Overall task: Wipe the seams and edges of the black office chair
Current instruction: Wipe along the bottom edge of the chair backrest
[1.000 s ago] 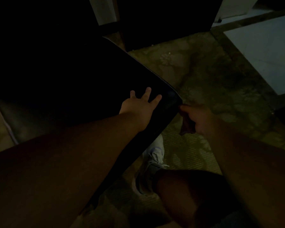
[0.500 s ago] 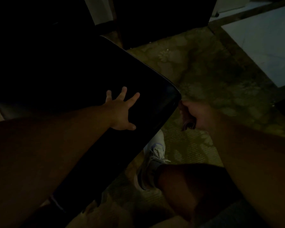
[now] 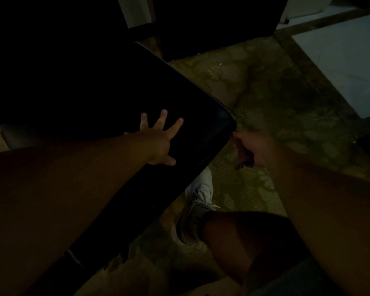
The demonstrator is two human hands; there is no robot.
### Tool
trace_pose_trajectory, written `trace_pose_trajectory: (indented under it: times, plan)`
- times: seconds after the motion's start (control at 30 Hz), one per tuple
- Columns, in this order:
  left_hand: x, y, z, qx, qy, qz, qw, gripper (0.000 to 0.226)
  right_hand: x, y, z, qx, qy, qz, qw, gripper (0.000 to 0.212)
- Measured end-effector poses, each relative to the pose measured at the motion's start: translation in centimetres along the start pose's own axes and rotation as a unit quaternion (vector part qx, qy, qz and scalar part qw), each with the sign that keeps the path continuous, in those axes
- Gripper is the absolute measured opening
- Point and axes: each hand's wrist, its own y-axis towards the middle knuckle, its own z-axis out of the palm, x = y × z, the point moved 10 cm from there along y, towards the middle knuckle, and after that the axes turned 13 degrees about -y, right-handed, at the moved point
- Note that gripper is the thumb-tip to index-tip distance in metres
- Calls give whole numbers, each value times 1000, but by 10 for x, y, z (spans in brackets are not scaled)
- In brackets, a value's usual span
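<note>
left hand (image 3: 158, 144) splayed flat on black chair (image 3: 107, 99) | right hand (image 3: 252, 146) clenched on what looks like a cloth (image 3: 242, 162) at chair corner

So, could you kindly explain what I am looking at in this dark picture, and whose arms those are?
No machine here: a camera worn on a person's head looks down at their own arms. The left hand lies spread on the black office chair, steadying it. The right hand is curled round what looks like a folded cloth, pressed to the chair's rounded corner edge. Below are a light shoe and a patterned carpet. It is too dark to see more.
</note>
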Motion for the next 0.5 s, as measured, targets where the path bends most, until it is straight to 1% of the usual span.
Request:
trace_pose_trajectory:
  times: [0.1,0.2,0.27,0.37,0.47,0.5]
  plan:
    - [-2,-1,-1,-1,5,-9,1000,123,4,-2,1,1,-2,-11,1000,19]
    - [2,7,1,3,10,-13,1000,126,2,3,-2,-17,10,-17,1000,18]
    - [0,9,1,-1,15,-7,1000,128,2,4,-1,-13,8,-15,1000,17]
    - [-1,7,2,-2,-4,-14,1000,124,2,-1,4,5,1,-9,1000,21]
    - [-3,9,2,-3,2,-7,1000,123,-6,4,-2,-15,8,2,1000,33]
    - [-3,11,2,-5,6,-5,1000,124,-6,2,-1,-9,7,3,1000,31]
